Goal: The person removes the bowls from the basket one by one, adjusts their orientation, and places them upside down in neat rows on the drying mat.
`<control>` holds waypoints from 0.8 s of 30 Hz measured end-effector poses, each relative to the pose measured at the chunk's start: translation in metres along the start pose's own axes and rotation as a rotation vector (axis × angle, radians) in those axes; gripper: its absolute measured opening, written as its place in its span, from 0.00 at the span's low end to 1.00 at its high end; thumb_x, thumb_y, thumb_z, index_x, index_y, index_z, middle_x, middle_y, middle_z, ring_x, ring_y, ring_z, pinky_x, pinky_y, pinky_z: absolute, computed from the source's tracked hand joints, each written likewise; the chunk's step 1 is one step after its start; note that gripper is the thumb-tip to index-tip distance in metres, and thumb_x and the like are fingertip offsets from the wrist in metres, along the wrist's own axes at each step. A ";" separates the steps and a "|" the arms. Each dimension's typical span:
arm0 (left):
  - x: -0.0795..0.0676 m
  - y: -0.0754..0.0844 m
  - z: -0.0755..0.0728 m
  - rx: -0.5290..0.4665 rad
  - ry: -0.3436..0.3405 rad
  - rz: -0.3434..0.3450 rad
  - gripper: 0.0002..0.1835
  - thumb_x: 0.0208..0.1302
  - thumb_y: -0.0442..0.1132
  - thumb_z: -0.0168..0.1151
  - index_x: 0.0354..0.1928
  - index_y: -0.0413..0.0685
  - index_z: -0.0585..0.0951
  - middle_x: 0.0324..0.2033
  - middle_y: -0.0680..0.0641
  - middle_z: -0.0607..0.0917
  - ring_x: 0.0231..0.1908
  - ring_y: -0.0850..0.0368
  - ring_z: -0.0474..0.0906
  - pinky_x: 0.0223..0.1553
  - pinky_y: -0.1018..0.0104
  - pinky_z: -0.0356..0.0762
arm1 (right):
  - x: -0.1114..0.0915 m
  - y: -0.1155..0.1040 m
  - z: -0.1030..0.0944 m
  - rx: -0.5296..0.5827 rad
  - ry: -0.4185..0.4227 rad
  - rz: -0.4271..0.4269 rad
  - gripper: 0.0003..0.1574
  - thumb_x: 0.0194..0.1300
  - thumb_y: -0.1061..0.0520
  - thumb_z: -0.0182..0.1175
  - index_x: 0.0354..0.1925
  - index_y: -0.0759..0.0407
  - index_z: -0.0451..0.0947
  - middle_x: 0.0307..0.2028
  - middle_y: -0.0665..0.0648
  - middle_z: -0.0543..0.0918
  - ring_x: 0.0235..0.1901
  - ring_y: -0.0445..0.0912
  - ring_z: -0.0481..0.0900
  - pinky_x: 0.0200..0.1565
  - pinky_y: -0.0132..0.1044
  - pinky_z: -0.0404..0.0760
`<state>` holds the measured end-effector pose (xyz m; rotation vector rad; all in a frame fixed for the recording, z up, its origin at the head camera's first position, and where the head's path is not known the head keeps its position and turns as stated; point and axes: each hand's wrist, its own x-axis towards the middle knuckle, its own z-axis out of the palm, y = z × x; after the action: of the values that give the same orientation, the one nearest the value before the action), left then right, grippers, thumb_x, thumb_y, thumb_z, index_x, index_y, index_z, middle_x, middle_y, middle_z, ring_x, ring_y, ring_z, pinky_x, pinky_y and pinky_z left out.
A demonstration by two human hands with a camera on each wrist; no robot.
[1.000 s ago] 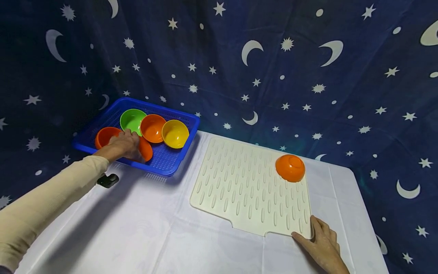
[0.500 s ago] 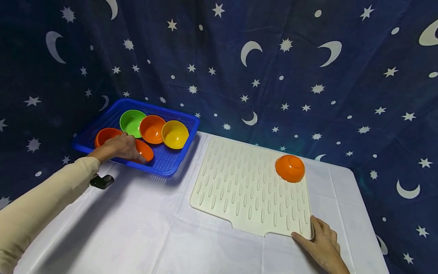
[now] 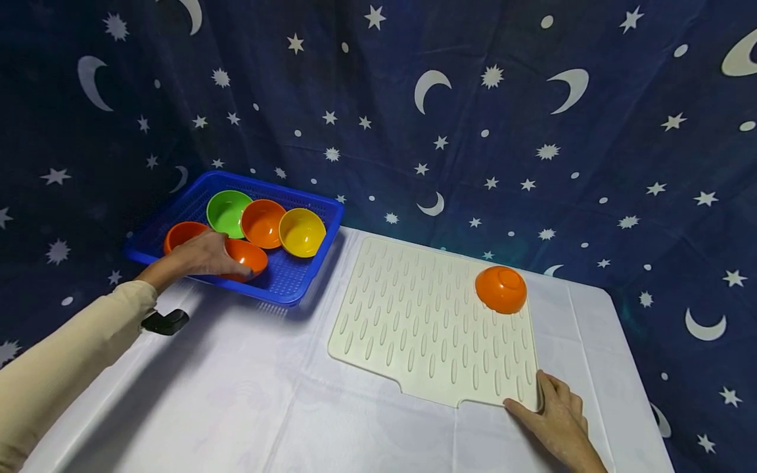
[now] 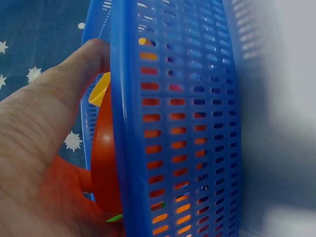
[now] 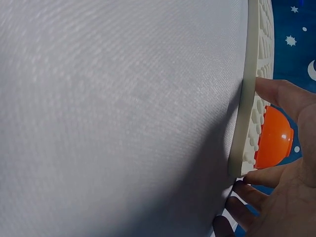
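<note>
My left hand [image 3: 204, 253] reaches into the blue plastic basket [image 3: 296, 292] and grips an orange bowl [image 3: 250, 255], thumb at its near side. In the left wrist view that bowl shows as a red-orange curve [image 4: 104, 158] behind the basket wall; some fingertips are hidden. Around it in the basket sit a green bowl [image 3: 226, 211], another orange bowl [image 3: 264, 223], a yellow bowl [image 3: 303, 233] and, partly behind the hand, one more orange bowl [image 3: 180, 235]. My right hand [image 3: 558, 417] pinches the near right corner of the cream drying mat [image 3: 414, 328], thumb on its front edge.
An orange bowl [image 3: 501, 290] rests upside down at the mat's far right. White cloth [image 3: 236, 394] covers the table. A dark blue curtain [image 3: 378, 98] with moons and stars hangs behind and at the sides. A black strap piece [image 3: 165, 322] hangs at the left wrist.
My left hand has shifted slightly left and toward me, and the orange bowl in it has tipped so more of its inside shows. The right hand and mat stay put.
</note>
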<state>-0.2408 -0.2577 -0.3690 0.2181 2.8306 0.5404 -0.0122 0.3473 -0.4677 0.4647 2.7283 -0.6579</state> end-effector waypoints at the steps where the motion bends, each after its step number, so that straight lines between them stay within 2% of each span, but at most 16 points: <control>1: -0.001 0.001 0.001 -0.018 0.007 0.007 0.43 0.48 0.62 0.76 0.46 0.28 0.75 0.34 0.38 0.80 0.34 0.44 0.76 0.36 0.51 0.77 | 0.000 0.000 0.000 0.001 0.000 0.001 0.73 0.62 0.27 0.63 0.75 0.77 0.42 0.68 0.81 0.45 0.65 0.78 0.42 0.59 0.75 0.51; 5: -0.006 0.003 0.006 -0.070 0.046 0.019 0.45 0.49 0.61 0.77 0.50 0.25 0.72 0.37 0.35 0.80 0.36 0.43 0.77 0.36 0.53 0.78 | 0.000 0.001 0.001 0.007 0.003 0.004 0.74 0.62 0.27 0.64 0.75 0.77 0.41 0.69 0.80 0.45 0.65 0.78 0.42 0.59 0.73 0.51; 9: -0.011 0.005 0.013 -0.072 0.101 0.000 0.50 0.47 0.64 0.76 0.54 0.25 0.71 0.42 0.33 0.77 0.39 0.40 0.76 0.37 0.50 0.77 | 0.000 0.000 0.000 0.017 0.005 0.003 0.73 0.61 0.27 0.64 0.76 0.76 0.41 0.70 0.80 0.44 0.66 0.77 0.42 0.60 0.73 0.51; 17: -0.019 0.011 0.026 -0.080 0.244 0.048 0.49 0.49 0.62 0.75 0.58 0.26 0.69 0.47 0.31 0.74 0.44 0.37 0.73 0.42 0.44 0.78 | -0.001 0.000 0.001 0.016 0.008 0.005 0.74 0.61 0.27 0.64 0.75 0.77 0.41 0.69 0.81 0.44 0.65 0.78 0.41 0.59 0.74 0.51; 24: -0.024 0.019 0.034 -0.112 0.365 0.010 0.58 0.48 0.63 0.76 0.68 0.25 0.63 0.53 0.27 0.68 0.46 0.30 0.71 0.45 0.37 0.75 | -0.001 0.000 0.002 0.024 0.012 0.000 0.74 0.61 0.28 0.64 0.75 0.77 0.41 0.69 0.81 0.44 0.65 0.78 0.41 0.59 0.75 0.50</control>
<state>-0.2068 -0.2334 -0.3874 0.1218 3.1355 0.8119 -0.0112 0.3461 -0.4686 0.4756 2.7348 -0.6907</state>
